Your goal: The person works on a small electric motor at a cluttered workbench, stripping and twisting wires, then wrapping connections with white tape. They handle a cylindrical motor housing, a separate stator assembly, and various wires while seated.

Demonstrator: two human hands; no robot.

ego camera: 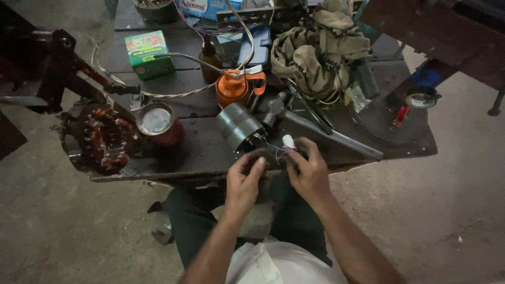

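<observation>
**Hands on thin wires at bench edge**

L to R: copper-wound stator [105, 138] and red tin [158, 123] on bench [200, 152]. Left hand [243, 181] & right hand [309, 172], both pinched on thin wires [273, 152], just below grey motor cylinder [241, 126]. Orange oil can [232, 87] behind; hammer [315, 129] to the right.

Dark wooden surface [200, 152], orange oil can [232, 87] near its middle, green box [149, 53] at the back left, round tin [156, 122] beside a copper-wound motor part [105, 139], bundle of beige cloth [321, 52], hammer [315, 126] lying flat.
</observation>
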